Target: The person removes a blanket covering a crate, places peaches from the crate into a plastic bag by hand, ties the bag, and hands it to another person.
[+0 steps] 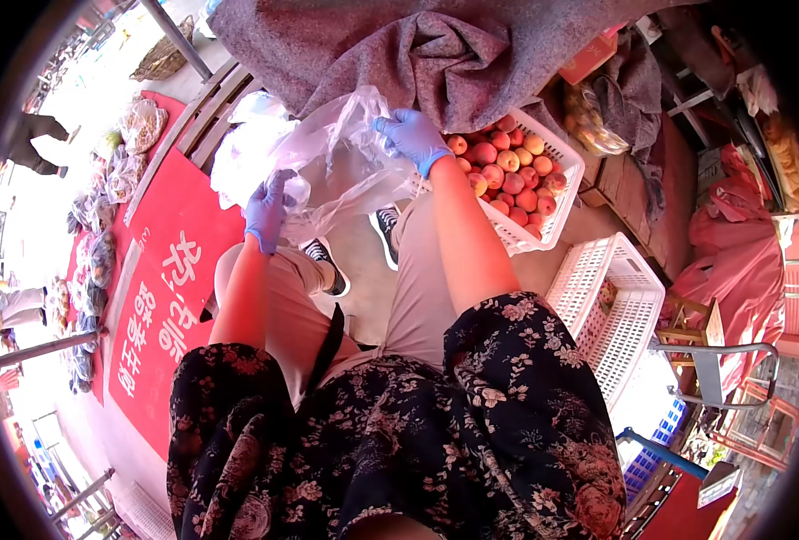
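The blue-gloved left hand (269,211) and blue-gloved right hand (415,141) each pinch a thin, translucent plastic bag (316,155), spread between them, near the white, perforated, rectangular plastic crate (568,171) holding round, red-and-yellow peaches (513,171).

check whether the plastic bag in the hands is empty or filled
Looks empty: the plastic bag is thin and crumpled between the left hand and right hand, with no contents visible through it.

The gloves (415,140) are blue, the bag (320,160) translucent white, peaches (507,161) red-yellow, the top (381,441) black floral.
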`<state>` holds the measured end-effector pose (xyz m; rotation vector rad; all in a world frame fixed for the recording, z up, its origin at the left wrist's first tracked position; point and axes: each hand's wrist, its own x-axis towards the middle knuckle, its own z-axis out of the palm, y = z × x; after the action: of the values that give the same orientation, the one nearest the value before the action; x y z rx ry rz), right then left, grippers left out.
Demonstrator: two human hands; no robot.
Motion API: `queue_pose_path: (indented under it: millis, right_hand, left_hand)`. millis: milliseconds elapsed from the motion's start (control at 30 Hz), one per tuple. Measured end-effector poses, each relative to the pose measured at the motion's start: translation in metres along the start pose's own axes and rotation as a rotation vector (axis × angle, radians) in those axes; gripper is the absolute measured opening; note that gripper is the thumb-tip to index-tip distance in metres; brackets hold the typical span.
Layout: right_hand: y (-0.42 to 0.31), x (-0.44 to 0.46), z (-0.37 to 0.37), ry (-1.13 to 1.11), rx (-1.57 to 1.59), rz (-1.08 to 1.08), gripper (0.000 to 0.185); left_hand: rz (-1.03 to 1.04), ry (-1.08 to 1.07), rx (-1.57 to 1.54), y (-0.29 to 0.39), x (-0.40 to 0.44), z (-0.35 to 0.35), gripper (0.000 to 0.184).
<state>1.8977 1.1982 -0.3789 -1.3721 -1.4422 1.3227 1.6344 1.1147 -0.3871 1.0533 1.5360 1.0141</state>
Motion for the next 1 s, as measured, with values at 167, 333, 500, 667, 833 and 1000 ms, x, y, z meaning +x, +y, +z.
queue_pose_path:
  millis: [167, 333, 500, 667, 833, 1000]
  right_hand:
    - [-0.018, -0.042, -0.081, 0.007, 0.183, -0.136, 0.029]
    - [0.092, -0.021, -0.175, 0.315, 0.071, 0.048, 0.036]
    - [0.226, -0.023, -0.172, 0.261, -1.099, 0.309, 0.058]
    - [0.238, -0.005, -0.157, 0.218, -1.003, 0.5, 0.066]
    - [0.253, 0.027, -0.159, 0.151, -0.999, 0.538, 0.065]
    - [0.255, 0.038, -0.155, 0.139, -0.981, 0.526, 0.064]
  left_hand:
    - [-0.033, -0.121, -0.156, 0.011, 0.034, 0.033, 0.041]
    - [-0.089, -0.128, -0.367, -0.022, 0.098, 0.085, 0.038]
    - [-0.302, -0.224, -0.259, -0.051, 0.132, 0.129, 0.035]
    - [-0.282, -0.267, -0.262, -0.043, 0.152, 0.155, 0.04]
    - [-0.306, -0.323, -0.259, -0.035, 0.173, 0.165, 0.042]
    - [-0.345, -0.333, -0.238, -0.027, 0.179, 0.168, 0.042]
